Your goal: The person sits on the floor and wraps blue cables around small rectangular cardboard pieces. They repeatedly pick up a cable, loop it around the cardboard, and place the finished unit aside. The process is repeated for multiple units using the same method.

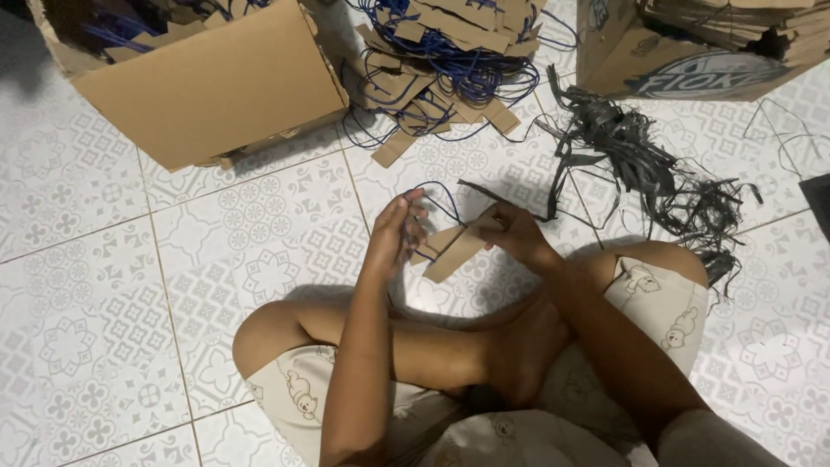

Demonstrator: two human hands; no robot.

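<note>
I sit cross-legged on a patterned white tile floor. My left hand [396,232] grips a loop of blue cord [441,201] that runs to brown cardboard strips [456,246]. My right hand [516,232] pinches the upper ends of those strips, which cross between the two hands just above my knees. The hands are about a hand's width apart.
An open cardboard box [216,86] lies at the upper left. A pile of cardboard strips with blue cords [450,60] sits above the hands. A second printed box [692,52] stands at the upper right. Black plastic strap scraps [640,164] spread on the floor at the right.
</note>
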